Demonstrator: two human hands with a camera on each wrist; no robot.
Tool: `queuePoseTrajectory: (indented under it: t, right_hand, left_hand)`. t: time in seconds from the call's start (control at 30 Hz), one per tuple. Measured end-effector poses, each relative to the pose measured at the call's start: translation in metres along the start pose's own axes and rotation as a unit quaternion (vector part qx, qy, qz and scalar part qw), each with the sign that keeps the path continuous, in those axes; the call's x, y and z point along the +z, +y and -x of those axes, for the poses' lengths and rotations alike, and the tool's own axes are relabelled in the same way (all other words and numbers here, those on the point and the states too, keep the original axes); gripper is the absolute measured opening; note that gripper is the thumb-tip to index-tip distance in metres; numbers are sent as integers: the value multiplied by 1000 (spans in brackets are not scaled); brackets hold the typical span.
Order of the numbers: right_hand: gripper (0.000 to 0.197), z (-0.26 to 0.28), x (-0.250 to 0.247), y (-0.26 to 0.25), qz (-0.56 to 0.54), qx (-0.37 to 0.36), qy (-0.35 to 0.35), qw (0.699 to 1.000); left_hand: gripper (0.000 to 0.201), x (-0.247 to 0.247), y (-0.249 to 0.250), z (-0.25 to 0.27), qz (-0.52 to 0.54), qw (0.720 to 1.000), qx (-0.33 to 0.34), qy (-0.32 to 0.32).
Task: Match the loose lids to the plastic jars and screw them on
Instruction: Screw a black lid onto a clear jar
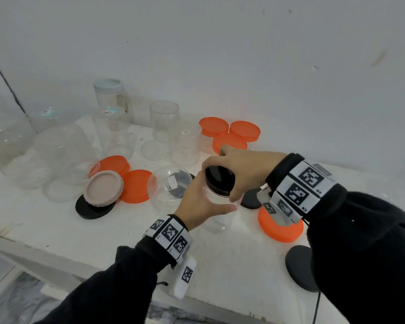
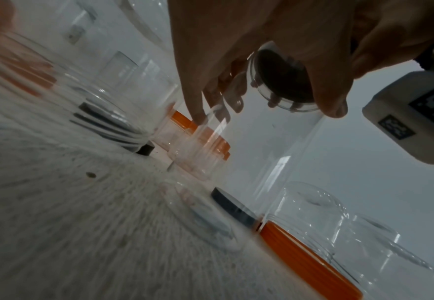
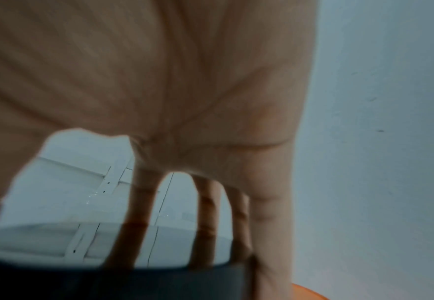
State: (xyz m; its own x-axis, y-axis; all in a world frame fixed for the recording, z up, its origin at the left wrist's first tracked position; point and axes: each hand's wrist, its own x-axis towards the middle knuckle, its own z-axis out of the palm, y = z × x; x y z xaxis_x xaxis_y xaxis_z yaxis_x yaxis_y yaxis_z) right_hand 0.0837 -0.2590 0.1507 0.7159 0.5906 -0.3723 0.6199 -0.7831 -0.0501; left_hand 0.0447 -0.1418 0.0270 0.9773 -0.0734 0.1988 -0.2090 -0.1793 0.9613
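From your head view, your right hand [image 1: 239, 169] arches over the black lid [image 1: 220, 181], fingers and thumb curled round its rim, and the lid sits on top of the clear jar [image 1: 216, 206] standing on the white bench [image 1: 232, 265]. Your left hand [image 1: 201, 202] wraps the jar's body just below the lid, thumb stretched across the front. A second clear jar [image 1: 168, 185] lies tipped just left of that hand. Further left, a beige lid [image 1: 104, 188] leans on a black lid [image 1: 92, 210], with two orange lids [image 1: 136, 185] beside them. Three more orange lids [image 1: 229, 134] cluster near the wall, one large orange lid [image 1: 281, 226] lies under your right wrist, and a dark lid [image 1: 301, 267] sits at the near right. Open jars [image 1: 164, 118] stand at the back, one tall jar [image 1: 110, 97] wearing a pale lid.

From your left wrist view, your left hand [image 2: 236, 50] grips the jar wall [image 2: 262, 142], fingers showing through the plastic, and the black lid [image 2: 282, 79] shows at the jar's mouth. An orange lid [image 2: 308, 261] and a dark lid [image 2: 233, 207] lie on the bench behind it.

From your right wrist view, blurred, your right hand [image 3: 146, 81] reaches down, fingers [image 3: 139, 213] spread over the black lid's edge [image 3: 133, 284]
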Motion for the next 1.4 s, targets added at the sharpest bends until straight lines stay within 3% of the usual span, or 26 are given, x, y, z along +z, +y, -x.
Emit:
queuePoseTrajectory:
  t: [0.37, 0.7, 1.0, 1.27, 1.4]
  right_hand:
    - [83, 8, -2, 10, -49, -68, -17, 996]
    - [83, 6, -2, 10, -22, -66, -16, 997]
    - [74, 8, -1, 6, -6, -43, 31, 999]
    - [67, 10, 18, -3, 21, 64, 136, 988]
    - [87, 12, 8, -2, 43, 54, 9, 998]
  left_hand:
    - [74, -5, 0, -1, -16, 998, -6, -59]
    - [76, -6, -3, -2, -27, 997, -10, -70]
    - [66, -5, -5, -1, -31, 998, -10, -54]
    - [81, -1, -6, 1, -17, 998, -5, -52]
    - [79, -4, -5, 1, -25, 998, -15, -63]
